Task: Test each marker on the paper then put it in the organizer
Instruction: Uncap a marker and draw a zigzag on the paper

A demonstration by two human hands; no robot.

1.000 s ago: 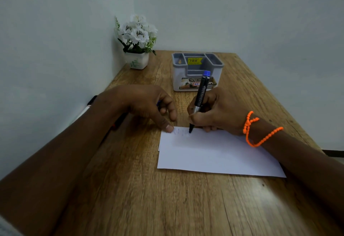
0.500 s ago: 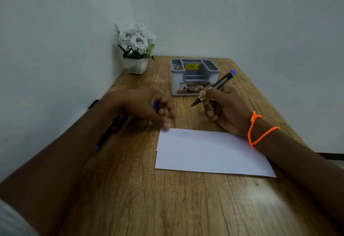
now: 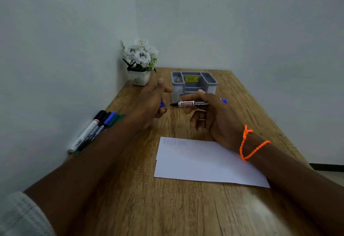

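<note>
Pinched between the thumb and fingers of the right hand [image 3: 210,113], one uncapped marker [image 3: 193,103] lies level above the table [image 3: 130,207], its dark tip pointing left and its blue end showing past the knuckles. Facing that tip, the left hand [image 3: 152,100] holds one small blue cap [image 3: 162,104] in its curled lower fingers, thumb and forefinger raised. One grey organizer [image 3: 193,83] with several compartments stands just behind both hands, a yellow sticker inside. One white sheet of paper [image 3: 204,163] lies nearer, with faint strokes at its top left corner. About five capped markers [image 3: 93,129] lie bunched by the left wall. One white flower pot [image 3: 139,62] sits in the far corner. One orange bracelet [image 3: 249,144] circles the right wrist.
</note>
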